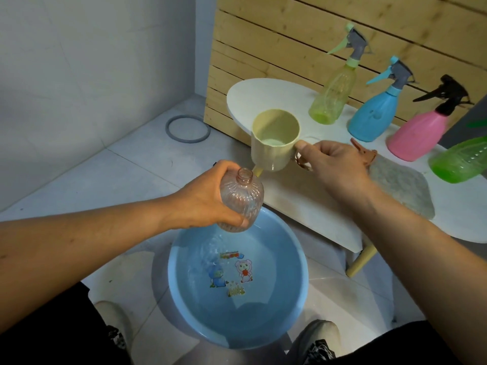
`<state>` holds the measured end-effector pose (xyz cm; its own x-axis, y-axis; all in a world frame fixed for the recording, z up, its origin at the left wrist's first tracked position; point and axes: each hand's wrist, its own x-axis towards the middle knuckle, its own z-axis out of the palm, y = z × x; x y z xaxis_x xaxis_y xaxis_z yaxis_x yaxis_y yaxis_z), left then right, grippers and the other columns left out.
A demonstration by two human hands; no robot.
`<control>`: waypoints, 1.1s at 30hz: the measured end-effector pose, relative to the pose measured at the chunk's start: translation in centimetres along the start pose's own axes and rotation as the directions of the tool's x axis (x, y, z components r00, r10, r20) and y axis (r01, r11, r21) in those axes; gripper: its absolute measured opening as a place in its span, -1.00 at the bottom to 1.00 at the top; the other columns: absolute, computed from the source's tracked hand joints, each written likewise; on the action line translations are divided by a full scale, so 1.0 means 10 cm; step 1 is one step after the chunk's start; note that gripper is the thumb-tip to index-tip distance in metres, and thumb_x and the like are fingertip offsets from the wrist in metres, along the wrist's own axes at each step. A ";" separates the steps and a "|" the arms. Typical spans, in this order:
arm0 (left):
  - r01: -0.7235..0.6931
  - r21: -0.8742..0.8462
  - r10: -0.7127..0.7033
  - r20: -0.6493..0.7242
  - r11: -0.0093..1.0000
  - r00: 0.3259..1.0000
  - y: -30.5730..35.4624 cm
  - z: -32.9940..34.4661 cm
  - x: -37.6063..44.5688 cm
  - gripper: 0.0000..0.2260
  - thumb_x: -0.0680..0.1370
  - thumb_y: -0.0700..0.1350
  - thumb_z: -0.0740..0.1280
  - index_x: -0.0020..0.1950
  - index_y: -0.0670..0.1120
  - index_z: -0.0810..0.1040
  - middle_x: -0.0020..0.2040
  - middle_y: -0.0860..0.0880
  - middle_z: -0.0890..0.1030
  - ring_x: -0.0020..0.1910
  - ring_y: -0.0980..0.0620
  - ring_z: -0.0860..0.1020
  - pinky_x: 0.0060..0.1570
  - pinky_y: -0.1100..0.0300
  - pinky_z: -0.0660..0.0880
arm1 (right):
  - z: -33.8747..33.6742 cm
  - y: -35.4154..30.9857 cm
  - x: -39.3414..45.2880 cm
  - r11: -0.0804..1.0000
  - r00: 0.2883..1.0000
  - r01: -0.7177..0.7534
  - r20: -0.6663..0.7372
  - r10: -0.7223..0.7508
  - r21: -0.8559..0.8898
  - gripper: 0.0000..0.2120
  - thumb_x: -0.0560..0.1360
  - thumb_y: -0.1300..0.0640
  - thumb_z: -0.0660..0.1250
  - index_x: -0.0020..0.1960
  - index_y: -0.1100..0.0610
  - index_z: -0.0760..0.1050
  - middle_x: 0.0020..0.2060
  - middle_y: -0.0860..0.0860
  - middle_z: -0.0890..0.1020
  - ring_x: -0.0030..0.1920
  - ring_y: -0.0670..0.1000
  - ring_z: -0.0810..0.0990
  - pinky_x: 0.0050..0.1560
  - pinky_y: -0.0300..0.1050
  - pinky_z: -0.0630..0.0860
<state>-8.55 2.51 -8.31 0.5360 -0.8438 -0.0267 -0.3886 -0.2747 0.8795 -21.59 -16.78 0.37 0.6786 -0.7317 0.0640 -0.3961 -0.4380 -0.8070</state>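
Observation:
My left hand (208,196) grips a clear pinkish ribbed bottle (241,200) with no cap, its open neck pointing up. It hangs over the far rim of a blue basin (300,275) that holds water and has cartoon stickers on its bottom. My right hand (334,162) holds a cream cup (274,139) by its handle, upright, just right of and above the bottle's neck. A little water shows inside the cup. A brown spray head (365,154) lies on the table behind my right hand.
A white low table (303,196) carries a yellow-green spray bottle (333,96), a blue one (374,111), a pink one (419,130), a green bottle (461,159) lying at the right edge and a grey cloth (403,188). A wooden slat panel (290,40) stands behind. A grey ring (187,129) lies on the tiled floor. My shoes flank the basin.

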 end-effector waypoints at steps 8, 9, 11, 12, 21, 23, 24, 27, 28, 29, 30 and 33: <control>0.006 -0.007 -0.006 -0.020 1.000 1.000 -0.06 0.02 0.05 -0.19 0.24 -0.06 0.71 0.33 0.16 0.32 0.20 0.22 0.47 0.14 0.28 0.51 0.04 0.35 0.56 | 0.59 0.73 0.37 0.959 0.921 -0.283 0.272 0.280 -0.026 -0.71 0.60 -0.04 0.32 -0.18 0.15 0.54 -0.29 0.11 0.45 -0.38 -0.01 0.27 -0.42 -0.18 0.21; 0.018 -0.009 -0.018 -0.022 1.000 1.000 -0.07 0.03 0.06 -0.19 0.24 -0.06 0.71 0.33 0.16 0.32 0.20 0.22 0.47 0.13 0.29 0.52 0.04 0.34 0.56 | 0.68 0.86 0.39 0.959 0.911 -0.266 0.299 0.284 -0.100 -0.74 0.59 0.03 0.29 -0.19 0.18 0.53 -0.26 0.13 0.48 -0.36 0.01 0.32 -0.44 -0.17 0.26; 0.032 -0.013 -0.032 -0.030 0.999 0.999 -0.08 0.04 0.07 -0.19 0.24 -0.07 0.71 0.33 0.15 0.32 0.19 0.21 0.48 0.11 0.32 0.52 0.06 0.34 0.56 | 0.84 1.12 0.41 0.930 0.876 -0.203 0.368 0.312 -0.306 -0.75 0.57 0.14 0.24 -0.26 0.17 0.45 -0.24 0.13 0.49 -0.31 0.03 0.39 -0.40 -0.14 0.30; 0.036 -0.014 -0.037 -0.033 0.999 0.999 -0.09 0.04 0.07 -0.18 0.24 -0.08 0.72 0.33 0.14 0.32 0.18 0.20 0.49 0.10 0.33 0.52 0.07 0.34 0.55 | 0.92 1.26 0.40 0.909 0.859 -0.179 0.390 0.330 -0.376 -0.74 0.58 0.16 0.22 -0.29 0.13 0.41 -0.26 0.10 0.49 -0.30 0.03 0.40 -0.38 -0.13 0.30; 0.074 0.003 -0.074 -0.045 0.997 0.996 -0.19 0.10 0.11 -0.18 0.21 -0.09 0.72 0.32 0.15 0.34 0.16 0.22 0.50 0.13 0.29 0.53 0.02 0.43 0.50 | 1.27 2.15 0.07 0.678 0.846 0.182 0.465 0.262 -0.712 -0.68 0.70 -0.05 0.13 0.18 0.07 0.59 0.16 0.10 0.64 0.19 0.16 0.60 0.08 -0.05 0.49; 0.074 0.005 -0.073 -0.056 0.997 0.996 -0.20 0.12 0.13 -0.17 0.21 -0.10 0.72 0.34 0.15 0.35 0.16 0.23 0.50 0.13 0.30 0.52 0.01 0.45 0.47 | 1.34 2.25 0.01 0.561 0.829 0.314 0.509 0.232 -0.766 -0.72 0.69 0.02 0.15 0.31 -0.02 0.55 0.25 0.05 0.60 0.26 0.13 0.59 0.18 -0.02 0.51; 0.075 0.004 -0.075 -0.060 0.997 0.995 -0.20 0.13 0.14 -0.16 0.21 -0.11 0.72 0.35 0.15 0.35 0.16 0.23 0.50 0.13 0.32 0.53 0.01 0.47 0.47 | 1.39 2.30 -0.02 0.514 0.819 0.362 0.528 0.223 -0.778 -0.72 0.68 0.06 0.18 0.33 -0.05 0.53 0.26 0.04 0.59 0.27 0.12 0.59 0.19 0.00 0.52; 0.084 0.005 -0.084 -0.061 0.996 0.995 -0.20 0.11 0.15 -0.17 0.21 -0.11 0.73 0.35 0.14 0.38 0.14 0.24 0.53 0.12 0.33 0.53 0.03 0.46 0.48 | 1.48 2.37 -0.08 0.416 0.817 0.415 0.533 0.220 -0.809 -0.71 0.67 0.11 0.20 0.36 0.02 0.50 0.27 0.06 0.58 0.28 0.11 0.58 0.20 0.00 0.53; 0.087 0.008 -0.086 -0.062 0.996 0.994 -0.20 0.10 0.15 -0.18 0.21 -0.11 0.73 0.35 0.13 0.39 0.14 0.24 0.53 0.12 0.33 0.54 0.03 0.46 0.49 | 1.51 2.39 -0.10 0.394 0.819 0.416 0.526 0.228 -0.819 -0.72 0.67 0.12 0.21 0.36 0.07 0.49 0.26 0.07 0.58 0.28 0.11 0.58 0.20 -0.01 0.54; 0.089 0.011 -0.088 -0.064 0.996 0.994 -0.21 0.09 0.15 -0.18 0.20 -0.10 0.73 0.34 0.13 0.39 0.14 0.24 0.53 0.12 0.32 0.54 0.02 0.46 0.49 | 1.53 2.41 -0.12 0.379 0.813 0.427 0.532 0.236 -0.821 -0.72 0.67 0.13 0.23 0.36 0.11 0.49 0.26 0.08 0.58 0.29 0.11 0.58 0.20 -0.01 0.54; 0.092 0.013 -0.091 -0.066 0.996 0.994 -0.21 0.08 0.14 -0.18 0.20 -0.10 0.73 0.34 0.13 0.39 0.14 0.23 0.53 0.12 0.32 0.54 0.02 0.45 0.49 | 1.56 2.44 -0.15 0.375 0.802 0.434 0.541 0.253 -0.819 -0.71 0.66 0.14 0.24 0.36 0.15 0.48 0.26 0.09 0.58 0.29 0.12 0.57 0.21 0.00 0.54; 0.096 0.025 -0.094 -0.074 0.995 0.993 -0.22 0.07 0.13 -0.17 0.19 -0.09 0.73 0.34 0.14 0.38 0.15 0.23 0.53 0.13 0.29 0.54 0.03 0.44 0.50 | 1.64 2.49 -0.25 0.431 0.784 0.393 0.541 0.304 -0.812 -0.69 0.63 0.15 0.29 0.35 0.17 0.49 0.26 0.11 0.57 0.29 0.14 0.56 0.22 0.02 0.53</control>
<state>-7.48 1.72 -10.63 0.6239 -0.7780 -0.0744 -0.3538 -0.3659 0.8608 -23.00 -17.29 -29.57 0.7461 -0.4243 -0.5131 -0.4062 -0.9007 0.1541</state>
